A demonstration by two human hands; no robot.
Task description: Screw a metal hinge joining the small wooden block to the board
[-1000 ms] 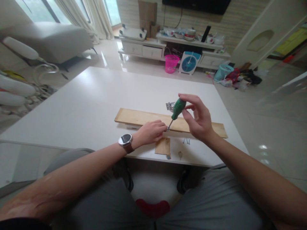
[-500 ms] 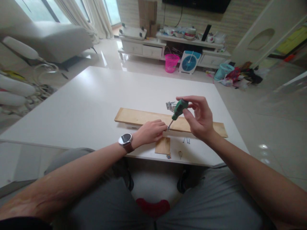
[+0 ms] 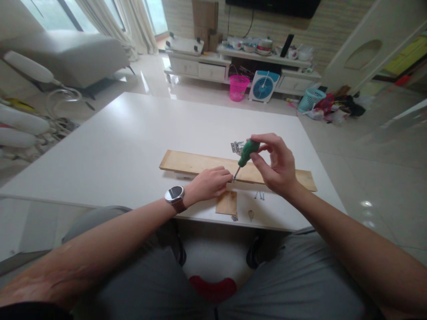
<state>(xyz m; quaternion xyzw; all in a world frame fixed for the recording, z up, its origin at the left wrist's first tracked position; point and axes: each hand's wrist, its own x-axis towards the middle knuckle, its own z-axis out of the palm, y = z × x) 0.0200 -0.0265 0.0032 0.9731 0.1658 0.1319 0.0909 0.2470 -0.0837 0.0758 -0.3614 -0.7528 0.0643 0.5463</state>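
Observation:
My right hand (image 3: 275, 162) grips the handle of a green screwdriver (image 3: 248, 152), fingers wrapped round its upper end. The shaft slants down to a small metal piece (image 3: 234, 178) at the near edge of a long wooden board (image 3: 193, 162). My left hand (image 3: 213, 182) lies across that edge, its fingertips closed beside the metal piece; what they pinch is too small to make out. Just below sits a small wooden block (image 3: 227, 203). Beyond the board lie metal hinges (image 3: 236, 147) with screws, partly behind the screwdriver.
Several long screws (image 3: 259, 195) and a small metal item (image 3: 251, 215) lie near the front edge of the white table (image 3: 140, 133). Small hardware (image 3: 235, 218) rests by the block. Across the floor stand a pink basket (image 3: 238, 88) and a blue fan (image 3: 264, 86).
The screwdriver's handle has turned a little in my right hand, and the fingers have shifted round it. My left hand and the board have stayed where they were.

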